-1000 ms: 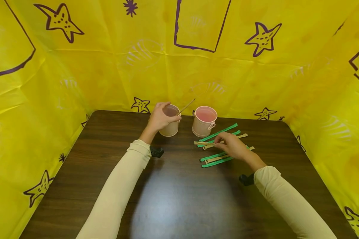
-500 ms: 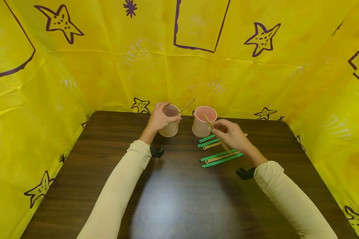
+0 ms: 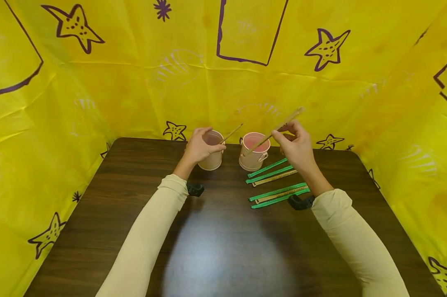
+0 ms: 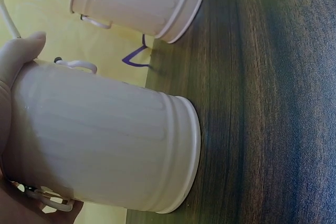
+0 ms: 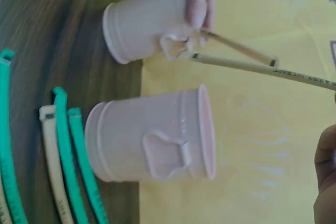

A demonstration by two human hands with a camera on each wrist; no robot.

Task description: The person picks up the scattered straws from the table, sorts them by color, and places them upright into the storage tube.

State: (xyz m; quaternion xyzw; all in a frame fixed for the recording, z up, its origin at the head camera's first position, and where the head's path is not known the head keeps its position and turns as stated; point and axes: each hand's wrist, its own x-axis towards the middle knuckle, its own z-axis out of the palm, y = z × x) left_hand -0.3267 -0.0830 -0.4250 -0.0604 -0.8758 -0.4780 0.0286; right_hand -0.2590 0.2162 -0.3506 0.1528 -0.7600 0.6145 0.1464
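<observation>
My left hand point(image 3: 200, 148) grips the rim of the left pale-pink bucket point(image 3: 211, 164), which stands on the table. A thin tan stick point(image 3: 232, 133) leans out of that bucket beside my thumb. My right hand point(image 3: 299, 145) pinches a slim tan printed stick point(image 3: 290, 118) and holds it slanted in the air, its lower end in front of the right pink bucket point(image 3: 250, 162) in the head view. In the right wrist view this held stick point(image 5: 252, 67) shows dark lettering; the right bucket point(image 5: 144, 137) stands apart below it.
Several green printed strips point(image 3: 269, 168) and tan ones point(image 3: 275, 178) lie in two groups on the dark wooden table point(image 3: 216, 247), right of the buckets. A yellow patterned sheet point(image 3: 208, 90) hangs behind the table and at both sides. Dark wrist cameras point(image 3: 300, 202) are worn at the cuffs.
My right hand has lifted one tan stick off the pile, raised it and turned it to slant up to the right, near the right bucket. The left hand stays on its bucket.
</observation>
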